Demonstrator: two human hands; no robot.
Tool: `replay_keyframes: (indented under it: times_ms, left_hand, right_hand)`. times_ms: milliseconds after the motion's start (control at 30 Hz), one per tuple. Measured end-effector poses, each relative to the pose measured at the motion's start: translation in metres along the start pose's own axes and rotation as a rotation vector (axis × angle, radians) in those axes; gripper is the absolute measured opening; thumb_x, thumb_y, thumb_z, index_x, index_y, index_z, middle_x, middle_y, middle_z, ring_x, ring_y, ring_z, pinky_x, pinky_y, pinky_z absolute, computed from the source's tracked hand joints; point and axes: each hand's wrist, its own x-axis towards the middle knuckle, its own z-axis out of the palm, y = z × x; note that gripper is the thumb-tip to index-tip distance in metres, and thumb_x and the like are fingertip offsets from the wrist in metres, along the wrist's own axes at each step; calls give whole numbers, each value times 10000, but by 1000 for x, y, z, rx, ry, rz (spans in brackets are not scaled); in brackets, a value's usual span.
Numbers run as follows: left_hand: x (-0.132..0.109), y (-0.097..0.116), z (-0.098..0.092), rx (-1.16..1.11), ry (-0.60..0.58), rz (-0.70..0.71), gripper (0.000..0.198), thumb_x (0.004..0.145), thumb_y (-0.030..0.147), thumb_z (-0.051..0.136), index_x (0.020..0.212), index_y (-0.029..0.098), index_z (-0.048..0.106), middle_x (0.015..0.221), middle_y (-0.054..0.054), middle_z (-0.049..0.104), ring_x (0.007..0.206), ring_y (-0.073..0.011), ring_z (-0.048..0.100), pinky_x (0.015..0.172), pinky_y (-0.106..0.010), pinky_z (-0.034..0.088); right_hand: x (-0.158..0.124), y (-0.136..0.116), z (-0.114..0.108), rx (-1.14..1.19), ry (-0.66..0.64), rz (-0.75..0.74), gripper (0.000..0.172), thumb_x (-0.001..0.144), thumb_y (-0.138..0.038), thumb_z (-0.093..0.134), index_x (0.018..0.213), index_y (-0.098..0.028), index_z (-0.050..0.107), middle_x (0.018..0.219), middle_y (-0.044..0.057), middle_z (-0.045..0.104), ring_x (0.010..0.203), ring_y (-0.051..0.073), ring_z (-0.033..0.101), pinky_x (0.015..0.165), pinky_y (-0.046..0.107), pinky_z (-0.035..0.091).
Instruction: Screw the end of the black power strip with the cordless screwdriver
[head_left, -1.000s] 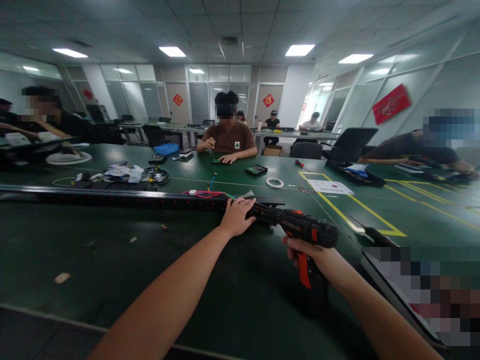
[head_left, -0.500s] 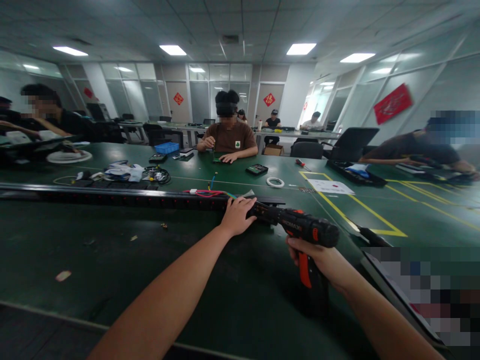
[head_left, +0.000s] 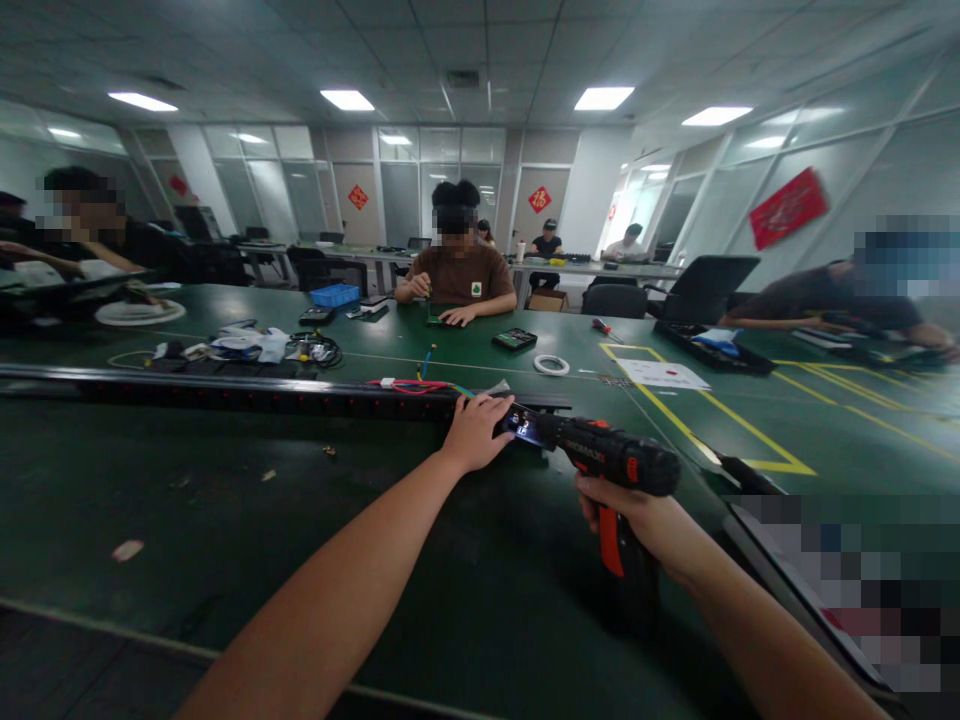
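Dark green table [head_left: 225, 520] – broad stretch between near edge and long black rail [head_left: 225, 390] crossing it, few small scraps there. Left hand [head_left: 476, 432] loosely curled, resting on rail's right end. Right hand [head_left: 651, 520] clenched round grip of black-and-orange cordless drill [head_left: 615, 462] – nose at left fingertips.

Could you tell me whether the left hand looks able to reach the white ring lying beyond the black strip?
Probably yes. The left hand rests on the black strip; the white ring lies just beyond it on the green table, with only the low strip between.
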Motion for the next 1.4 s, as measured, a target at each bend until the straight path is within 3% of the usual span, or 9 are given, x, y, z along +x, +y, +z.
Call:
replay_keyframes:
  times_ms: [800,1067,1400]
  left_hand:
    - [0,3,-4,-9,-17,-8,637,953,408,616,1541,288,401,1507,-69,541,1391,-284,413,1199,-589,196]
    - [0,3,-4,-4,-7,0,630,943,397,638,1524,284,424,1485,-72,562,1369,-284,429,1185,-567,221]
    - [0,3,-5,-10,-9,-6,617,950,402,620,1521,272,430,1486,-68,566,1377,-280,426,1186,-579,209]
  right_hand:
    - [-5,-7,3,-9,11,6,322,777,-479,721,660,-190,643,634,18,624,606,187,594,620,325,475]
    - [-4,-7,5,79,4,-27,288,756,-448,755,867,-199,662,628,-19,612,590,178,584,589,304,464]
    - [-5,-5,4,68,9,-27,275,756,-440,743,843,-192,664,635,-7,619,592,182,593,588,308,464]
